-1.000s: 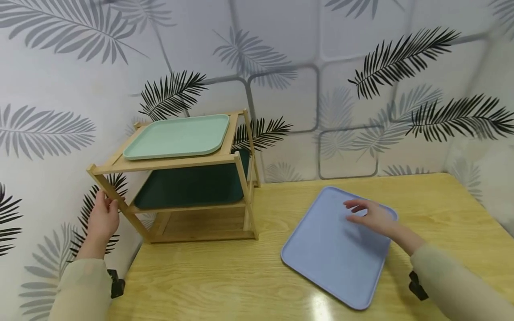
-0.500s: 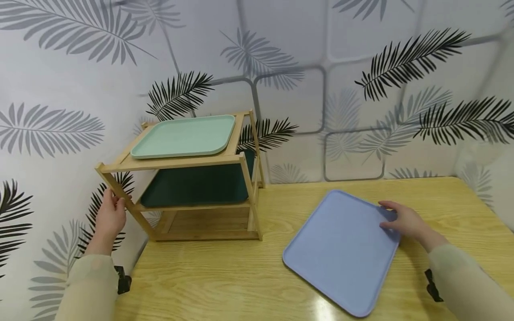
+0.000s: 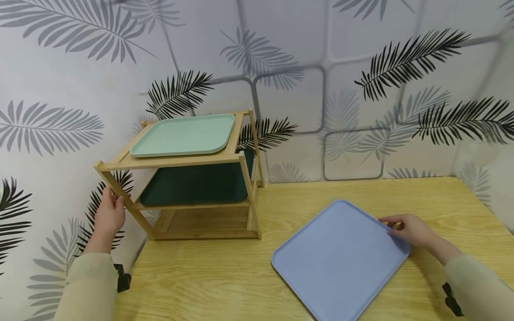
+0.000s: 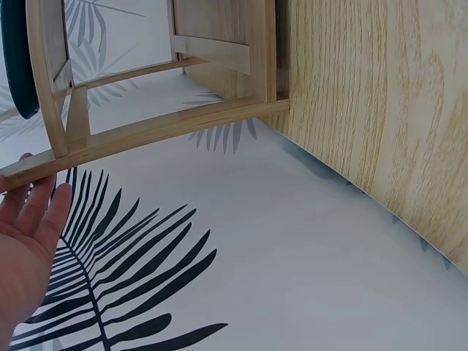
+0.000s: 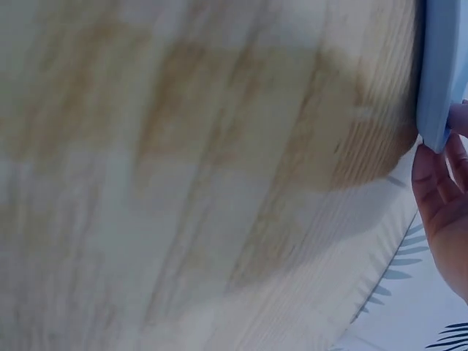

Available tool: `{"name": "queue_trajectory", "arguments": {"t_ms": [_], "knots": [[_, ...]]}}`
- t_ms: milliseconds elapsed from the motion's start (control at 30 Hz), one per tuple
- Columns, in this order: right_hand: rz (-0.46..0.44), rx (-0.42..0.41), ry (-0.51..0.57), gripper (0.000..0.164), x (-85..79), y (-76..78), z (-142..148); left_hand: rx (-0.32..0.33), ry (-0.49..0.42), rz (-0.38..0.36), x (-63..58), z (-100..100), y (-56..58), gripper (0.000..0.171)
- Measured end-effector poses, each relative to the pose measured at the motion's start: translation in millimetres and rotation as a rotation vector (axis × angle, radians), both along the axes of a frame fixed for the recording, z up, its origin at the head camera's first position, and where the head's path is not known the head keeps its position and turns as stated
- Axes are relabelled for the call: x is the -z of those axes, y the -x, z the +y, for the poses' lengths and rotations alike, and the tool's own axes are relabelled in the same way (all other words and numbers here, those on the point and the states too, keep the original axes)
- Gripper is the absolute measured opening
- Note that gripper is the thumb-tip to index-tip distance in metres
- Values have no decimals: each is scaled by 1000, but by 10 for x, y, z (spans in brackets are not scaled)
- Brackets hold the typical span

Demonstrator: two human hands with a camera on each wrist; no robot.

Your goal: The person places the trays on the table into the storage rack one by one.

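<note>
A light wooden three-tier rack (image 3: 172,162) stands at the left of the table. A mint green tray (image 3: 184,135) lies on its top tier and a dark green tray (image 3: 196,185) on the middle one. My left hand (image 3: 108,219) grips the rack's left front post; in the left wrist view its fingers reach around the wood (image 4: 161,130). At the right, a periwinkle blue tray (image 3: 341,258) sits over the table, turned cornerwise. My right hand (image 3: 415,232) pinches its far right edge. The right wrist view has the thumb over the tray's rim (image 5: 437,73) and fingers beneath.
The wood-grain table (image 3: 192,281) ends close to the rack's left side. Behind it rises a pale wall (image 3: 289,160) printed with grey and black leaves. Bare tabletop shows between the rack and the blue tray.
My right hand moves from over the blue tray to its far right edge and takes hold. The tray turns and shifts nearer to me. My left hand stays on the rack.
</note>
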State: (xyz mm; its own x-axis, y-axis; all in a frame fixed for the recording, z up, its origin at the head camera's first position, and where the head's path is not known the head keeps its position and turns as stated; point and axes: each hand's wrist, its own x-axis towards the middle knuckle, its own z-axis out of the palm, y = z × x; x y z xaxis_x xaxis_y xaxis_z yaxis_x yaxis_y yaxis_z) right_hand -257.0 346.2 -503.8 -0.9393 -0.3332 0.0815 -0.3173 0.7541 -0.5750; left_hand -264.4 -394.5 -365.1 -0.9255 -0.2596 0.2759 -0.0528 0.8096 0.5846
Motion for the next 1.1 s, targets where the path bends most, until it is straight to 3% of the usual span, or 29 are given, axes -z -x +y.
{"name": "queue_trajectory", "arguments": {"t_ms": [233, 400, 500, 633, 1000, 1100], "knots": [[-41, -92, 53, 37, 21, -129, 96, 6, -5, 3, 12, -10, 6, 37], [-48, -203, 94, 32, 3, -186, 156, 3, -3, 9, -12, -18, 13, 35], [-149, -249, 147, 37, -11, -261, 186, -2, 2, 1, -12, -26, 5, 34], [-348, -231, 296, 44, -11, -418, 191, 2, 17, 3, -1, -50, -4, 34], [-521, -162, 549, 55, 8, -774, 52, 19, 4, 6, -15, -50, 5, 35], [-550, -180, 634, 55, 4, -827, 37, 17, -3, 3, -9, -37, -8, 35]]}}
